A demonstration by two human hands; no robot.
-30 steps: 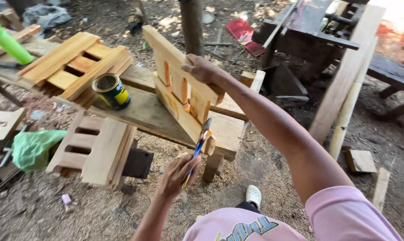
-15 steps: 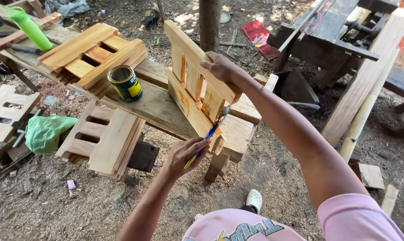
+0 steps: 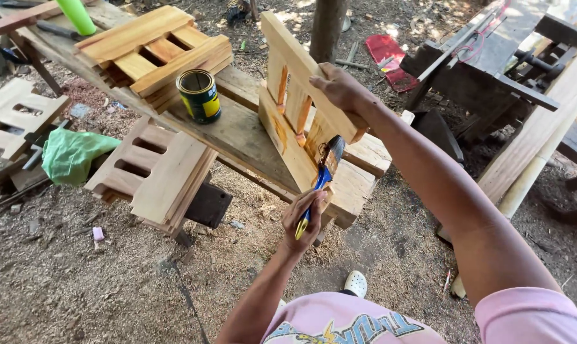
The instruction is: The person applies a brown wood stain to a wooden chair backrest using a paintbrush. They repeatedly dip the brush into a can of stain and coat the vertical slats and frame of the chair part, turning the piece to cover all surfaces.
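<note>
A slatted wooden frame (image 3: 287, 137) stands on edge on a rough plank bench (image 3: 241, 137), partly coated in amber finish. My right hand (image 3: 343, 92) grips its top rail and holds it upright. My left hand (image 3: 304, 220) is closed on a paintbrush (image 3: 327, 167) with a blue and yellow handle. The bristles touch the frame near the lower end of a slat. An open green and yellow can (image 3: 199, 95) stands on the bench to the left of the frame.
More slatted frames are stacked on the bench (image 3: 151, 44), lean against it (image 3: 154, 175) and lie at far left (image 3: 17, 114). A green bag (image 3: 72, 153) lies on the sawdust ground. A dark workbench (image 3: 492, 57), planks and a post (image 3: 327, 28) stand behind.
My left hand has moved the brush up along the frame, from the lower board to the slats. My right hand keeps its hold on the top rail. The view has shifted.
</note>
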